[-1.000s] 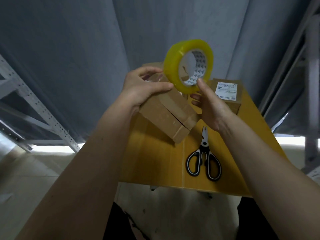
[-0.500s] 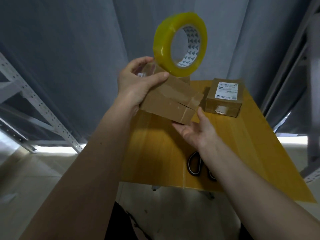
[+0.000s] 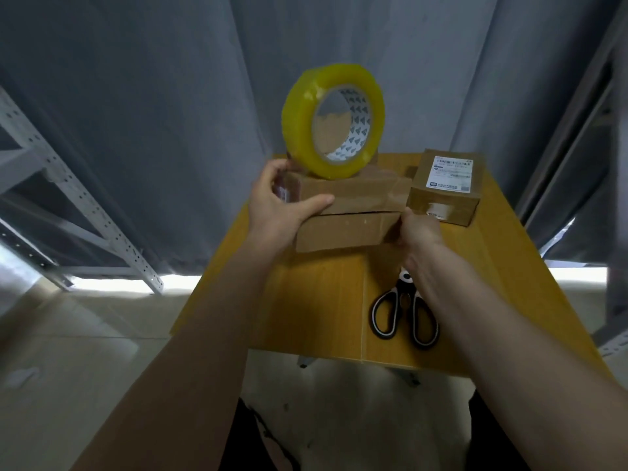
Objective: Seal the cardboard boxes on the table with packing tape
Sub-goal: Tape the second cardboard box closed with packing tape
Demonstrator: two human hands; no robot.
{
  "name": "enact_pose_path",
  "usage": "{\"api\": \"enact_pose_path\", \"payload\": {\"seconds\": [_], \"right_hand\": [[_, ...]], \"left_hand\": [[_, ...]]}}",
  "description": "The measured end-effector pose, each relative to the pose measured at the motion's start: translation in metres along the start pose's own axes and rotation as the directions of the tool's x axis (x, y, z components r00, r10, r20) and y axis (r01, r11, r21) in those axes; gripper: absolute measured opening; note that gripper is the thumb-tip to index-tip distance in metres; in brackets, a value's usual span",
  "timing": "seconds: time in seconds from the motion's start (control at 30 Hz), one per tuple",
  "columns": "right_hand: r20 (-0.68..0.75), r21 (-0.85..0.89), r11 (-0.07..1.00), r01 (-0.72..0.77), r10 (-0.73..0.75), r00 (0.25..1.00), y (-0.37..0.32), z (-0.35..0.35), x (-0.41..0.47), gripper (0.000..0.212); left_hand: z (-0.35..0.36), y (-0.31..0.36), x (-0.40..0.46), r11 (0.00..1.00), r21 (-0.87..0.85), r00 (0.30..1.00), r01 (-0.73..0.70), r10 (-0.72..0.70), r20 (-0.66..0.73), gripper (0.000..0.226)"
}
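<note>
Both hands clasp the flat brown cardboard box, left hand and right hand gripping opposite ends (light, stiff, I'd guess), yellow tape roll perched above it.

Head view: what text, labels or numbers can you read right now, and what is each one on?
None legible.
White shipping label on the small cardboard box: printed lines and a blue logo, too blurred to read.
Tape roll inner core: repeated dark triangular marks, no readable words.
Scissors: no text visible.

The white shipping label on the small box is too blurred to read.
</note>
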State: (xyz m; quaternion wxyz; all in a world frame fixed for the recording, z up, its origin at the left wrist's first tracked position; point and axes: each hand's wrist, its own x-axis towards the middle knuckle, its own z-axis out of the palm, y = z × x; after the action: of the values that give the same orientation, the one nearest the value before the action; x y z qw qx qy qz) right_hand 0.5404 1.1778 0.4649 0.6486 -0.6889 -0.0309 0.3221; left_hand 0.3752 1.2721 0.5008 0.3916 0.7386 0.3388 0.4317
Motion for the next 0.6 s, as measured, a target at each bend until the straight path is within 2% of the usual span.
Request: {"api": "enact_pose_path", "payload": {"seconds": [0.07,0.17,0.23,0.3,0.37,0.4,0.43,0.47,0.53,0.6], "right_hand": [[0.01,-0.117,0.993,0.027,-0.026,1.0,0.0,0.0,0.002,0.028],[-0.075,-0.178,0.975,0.13,-0.145,0.987,0.004,0.001,0.002,0.031],[-0.098,-0.218,0.956,0.196,-0.221,0.97,0.004,0.002,-0.001,0.026],[-0.063,-0.245,0.948,0.203,-0.224,0.973,0.003,0.003,-0.002,0.019],[-0.051,-0.299,0.911,0.282,-0.311,0.949,0.002,0.005,-0.005,0.039],[-0.021,-0.329,0.859,0.392,-0.422,0.906,-0.001,0.006,-0.01,0.044],[0.07,-0.327,0.784,0.527,-0.536,0.841,-0.005,0.01,-0.017,0.049],[0.225,-0.286,0.718,0.635,-0.593,0.773,-0.01,0.014,-0.024,0.054],[0.563,-0.196,0.689,0.697,-0.503,0.655,-0.02,0.024,-0.036,0.066],[0.724,-0.195,0.7,0.687,-0.371,0.582,-0.021,0.03,-0.039,0.074]], "left_hand": [[0.001,-0.012,-0.004,1.0,0.0,1.0,0.002,-0.002,0.014,0.056],[0.006,-0.03,-0.012,0.999,0.021,0.999,0.036,-0.036,0.033,0.066],[0.008,-0.043,-0.016,0.997,0.054,0.997,0.061,-0.064,0.044,0.076],[0.009,-0.052,-0.02,0.996,0.062,0.997,0.062,-0.064,0.045,0.081],[0.009,-0.06,-0.023,0.996,0.075,0.996,0.048,-0.053,0.068,0.089],[0.009,-0.064,-0.025,0.994,0.101,0.996,0.043,-0.051,0.075,0.094],[0.009,-0.068,-0.028,0.993,0.109,0.995,0.05,-0.059,0.079,0.098],[0.01,-0.072,-0.03,0.993,0.084,0.993,0.077,-0.084,0.085,0.101],[0.013,-0.08,-0.032,0.989,0.012,0.983,0.15,-0.15,0.11,0.101],[0.013,-0.082,-0.032,0.982,0.038,0.962,0.187,-0.191,0.198,0.094]]}}
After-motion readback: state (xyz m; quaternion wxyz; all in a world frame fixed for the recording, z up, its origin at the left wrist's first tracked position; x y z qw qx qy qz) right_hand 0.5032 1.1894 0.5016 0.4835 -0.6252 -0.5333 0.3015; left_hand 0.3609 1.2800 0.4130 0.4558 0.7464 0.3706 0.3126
